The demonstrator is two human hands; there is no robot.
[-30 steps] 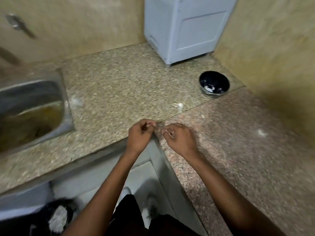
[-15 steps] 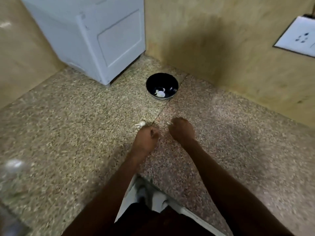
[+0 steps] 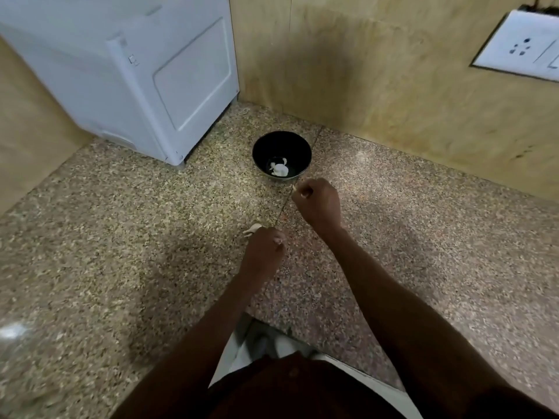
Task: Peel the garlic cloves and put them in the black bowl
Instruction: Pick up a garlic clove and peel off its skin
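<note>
The black bowl (image 3: 304, 148) stands on the stone counter near the corner, with peeled white garlic cloves (image 3: 279, 169) in its bottom. My right hand (image 3: 317, 204) hovers just in front of the bowl's near rim, fingers curled, pinching a small pale garlic clove (image 3: 298, 189) at its tips. My left hand (image 3: 266, 249) is lower and nearer to me, fingers curled around what looks like a small pale scrap of garlic skin (image 3: 278, 241). A pale piece of garlic (image 3: 252, 229) lies on the counter just beyond my left hand.
A white appliance (image 3: 145, 71) stands at the back left, close to the bowl. Yellowish walls meet behind the bowl, with a socket plate (image 3: 520, 46) on the right wall. The counter's inner corner edge (image 3: 257, 323) is close to my body.
My head turned right, so the sink left the view. My right hand moved forward from beside the left hand to the bowl's near rim. My left hand stayed by the garlic on the counter.
</note>
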